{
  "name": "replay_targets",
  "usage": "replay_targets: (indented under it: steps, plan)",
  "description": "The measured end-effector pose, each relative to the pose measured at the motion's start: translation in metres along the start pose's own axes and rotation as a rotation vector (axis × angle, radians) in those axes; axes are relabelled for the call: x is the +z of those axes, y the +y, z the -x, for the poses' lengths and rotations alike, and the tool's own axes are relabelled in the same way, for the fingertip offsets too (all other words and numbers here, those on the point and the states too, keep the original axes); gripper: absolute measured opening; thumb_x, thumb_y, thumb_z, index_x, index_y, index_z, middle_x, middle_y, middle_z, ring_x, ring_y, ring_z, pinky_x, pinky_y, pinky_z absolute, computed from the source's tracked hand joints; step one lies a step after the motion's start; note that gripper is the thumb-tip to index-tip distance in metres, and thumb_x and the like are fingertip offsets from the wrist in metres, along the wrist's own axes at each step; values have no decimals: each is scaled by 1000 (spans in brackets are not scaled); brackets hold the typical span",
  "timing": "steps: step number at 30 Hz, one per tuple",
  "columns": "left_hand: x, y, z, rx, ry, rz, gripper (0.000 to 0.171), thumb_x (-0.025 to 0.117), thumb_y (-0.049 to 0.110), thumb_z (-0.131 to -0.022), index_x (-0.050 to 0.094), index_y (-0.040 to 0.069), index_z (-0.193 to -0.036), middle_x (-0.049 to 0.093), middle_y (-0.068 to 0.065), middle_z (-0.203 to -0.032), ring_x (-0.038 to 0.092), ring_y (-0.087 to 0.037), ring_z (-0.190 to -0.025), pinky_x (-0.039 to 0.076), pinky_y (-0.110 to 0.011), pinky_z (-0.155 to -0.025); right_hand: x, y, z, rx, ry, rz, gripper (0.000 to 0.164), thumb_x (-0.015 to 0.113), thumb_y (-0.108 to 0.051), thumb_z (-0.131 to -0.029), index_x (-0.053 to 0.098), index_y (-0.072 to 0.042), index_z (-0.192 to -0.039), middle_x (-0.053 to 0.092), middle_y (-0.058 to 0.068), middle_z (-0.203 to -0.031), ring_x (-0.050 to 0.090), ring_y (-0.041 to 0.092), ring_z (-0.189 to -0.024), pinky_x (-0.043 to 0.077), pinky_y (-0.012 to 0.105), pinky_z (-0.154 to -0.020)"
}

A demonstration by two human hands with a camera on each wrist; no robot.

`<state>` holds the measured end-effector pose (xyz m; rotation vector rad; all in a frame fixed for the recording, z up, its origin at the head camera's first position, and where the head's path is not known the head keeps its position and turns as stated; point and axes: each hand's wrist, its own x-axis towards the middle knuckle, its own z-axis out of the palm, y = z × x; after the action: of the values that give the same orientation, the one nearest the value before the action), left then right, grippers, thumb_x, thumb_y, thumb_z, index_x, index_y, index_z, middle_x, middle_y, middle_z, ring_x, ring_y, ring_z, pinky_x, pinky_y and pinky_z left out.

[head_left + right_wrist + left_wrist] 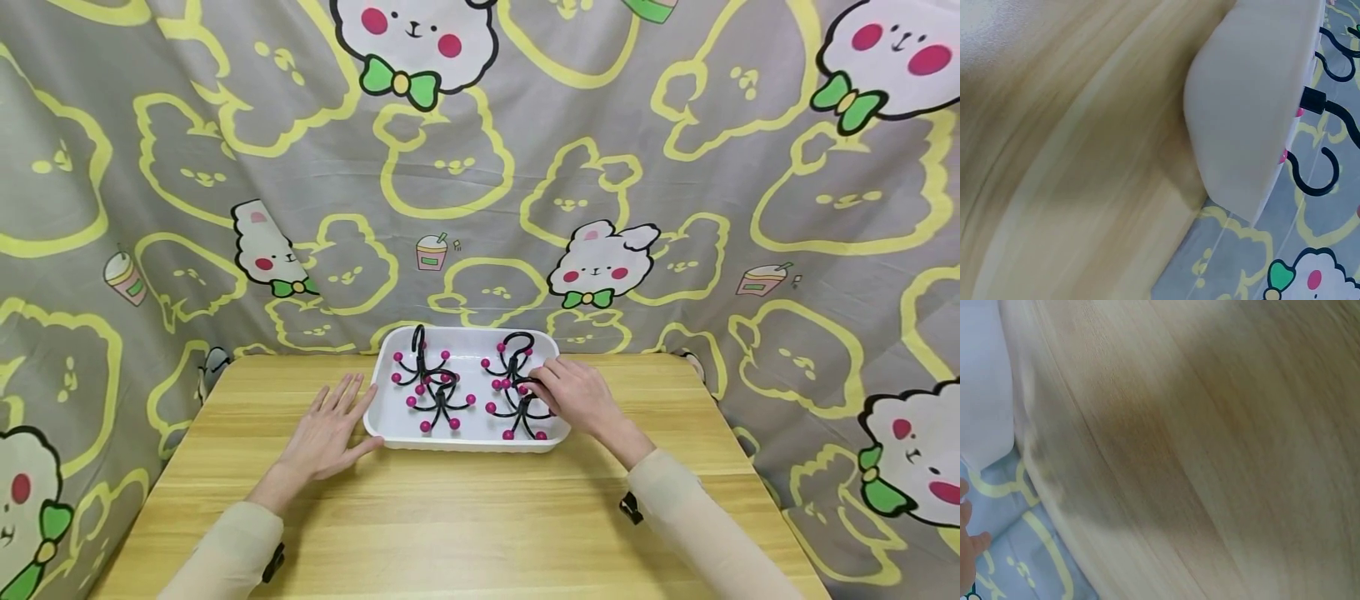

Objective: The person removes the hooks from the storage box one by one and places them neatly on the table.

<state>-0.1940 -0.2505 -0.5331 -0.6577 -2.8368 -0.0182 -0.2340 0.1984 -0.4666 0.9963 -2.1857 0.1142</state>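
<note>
Left hand (324, 429) spread against white tray (465, 446); right hand (577, 393) pinching pink-tipped black hook (522, 407).

hooks (441, 401): black, magenta-tipped; tray (468, 445): white; curtain (480, 237): grey, yellow-outlined animals

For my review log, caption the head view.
Left hand against a white tray, right hand pinching one of four black hooks with pink balls.

Black curved hook with round pink tips (522, 407) partly hidden by the right hand (576, 395), left hand (966, 553) mostly cropped in left wrist view, white rectangular tray (985, 387) near it cropped too
</note>
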Motion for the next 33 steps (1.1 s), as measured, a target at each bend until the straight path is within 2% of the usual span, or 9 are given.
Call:
replay_targets:
  steps: [4,11,14,18,21,25,33]
  plan:
    - [-2,0,0,0,-8,-1,93,55,73,-95,38,14,-165,34,-20,-172,33,-41,-160,31,-63,-130,-6,2,-5,-26,28,2,19,78,-30,-94,73,-13,-96,70,1,-81,62,20,-69,53,31,-56]
    - [-3,0,-1,0,-16,2,93,57,72,-95,37,14,-165,35,-21,-171,33,-41,-160,30,-64,-130,-15,3,-14,-65,97,16,29,65,-37,-105,73,-11,-95,70,1,-80,60,19,-65,51,30,-53]
    - [-2,0,-1,2,-8,-1,93,57,72,-95,38,14,-165,36,-21,-171,34,-42,-159,31,-64,-129,-19,1,-18,-72,122,8,32,62,-38,-107,73,-11,-94,70,1,-79,59,19,-64,51,30,-52]
    - [0,-1,-1,6,13,0,93,58,73,-94,41,13,-163,38,-22,-169,37,-43,-157,33,-65,-127,-26,-3,-23,-86,134,5,40,52,-40,-111,73,-11,-93,69,0,-78,60,18,-64,51,30,-52]
    - [0,-1,-1,9,22,5,93,59,72,-93,42,12,-163,39,-23,-169,38,-44,-156,33,-66,-126,-32,-7,-26,-98,126,0,38,54,-38,-111,73,-11,-93,68,0,-78,60,18,-66,52,29,-54]
    - [-1,0,-1,2,-1,5,93,59,71,-94,39,13,-164,36,-22,-170,35,-43,-158,33,-65,-128,-39,-14,-29,-102,108,-10,25,68,-34,-103,73,-11,-94,68,0,-79,63,18,-68,54,30,-56]
    - [-3,1,-1,-12,-31,10,93,57,72,-95,37,15,-165,34,-20,-172,33,-41,-160,31,-64,-129,-52,-31,-35,-121,115,-21,27,66,-36,-104,75,-12,-95,70,-2,-79,66,16,-67,58,28,-59]
